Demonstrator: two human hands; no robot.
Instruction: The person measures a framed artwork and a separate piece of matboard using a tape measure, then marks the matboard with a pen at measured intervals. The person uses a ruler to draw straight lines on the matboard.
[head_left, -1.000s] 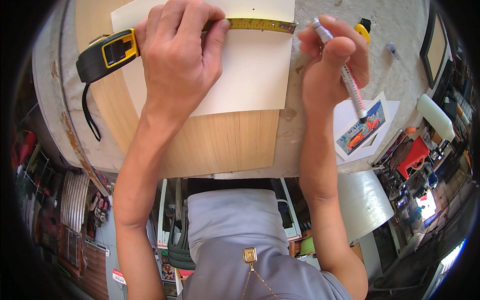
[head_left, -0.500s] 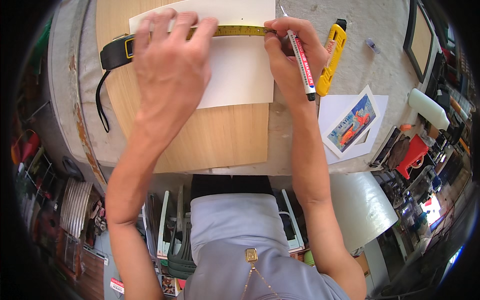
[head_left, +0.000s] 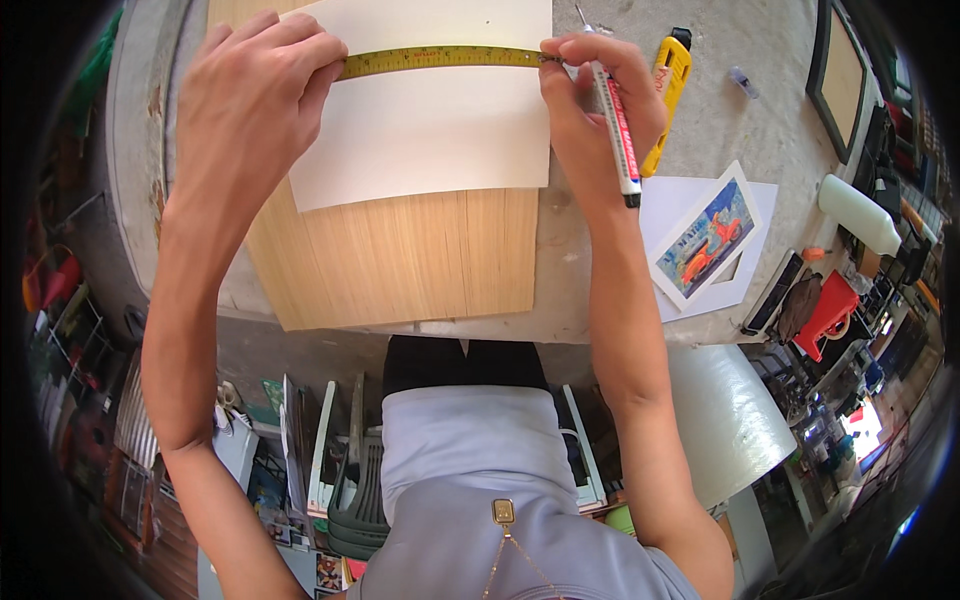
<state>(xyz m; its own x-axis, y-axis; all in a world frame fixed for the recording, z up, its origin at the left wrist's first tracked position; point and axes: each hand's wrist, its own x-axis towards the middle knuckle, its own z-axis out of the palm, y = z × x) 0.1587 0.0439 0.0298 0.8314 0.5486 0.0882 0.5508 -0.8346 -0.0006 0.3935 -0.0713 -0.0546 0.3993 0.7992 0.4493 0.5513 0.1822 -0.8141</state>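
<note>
A yellow tape measure (head_left: 430, 58) stretches across a white sheet of card (head_left: 420, 130). My left hand (head_left: 255, 95) is closed on it near the card's left side; the tape's dark case is hidden behind that hand. At the card's right edge, my right hand (head_left: 605, 95) pinches the metal end of the tape between thumb and finger. The same hand also holds a white marker (head_left: 617, 130), its thin nib pointing away from me. Beneath the card lies a light wooden board (head_left: 420, 260). A small dark dot shows on the card above the tape.
Right of my right hand lies a yellow utility knife (head_left: 668, 95). A scooter picture in a white mount (head_left: 705, 240) rests on white paper nearby. Farther right are a small clear plastic piece (head_left: 743, 82), a dark frame (head_left: 838, 80), a white bottle (head_left: 858, 215) and a red tool (head_left: 827, 312).
My left hand has moved left along the tape and closed around the case end, uncovering more tape. My right hand stays at the card's edge. The card and board appear slightly shifted.
</note>
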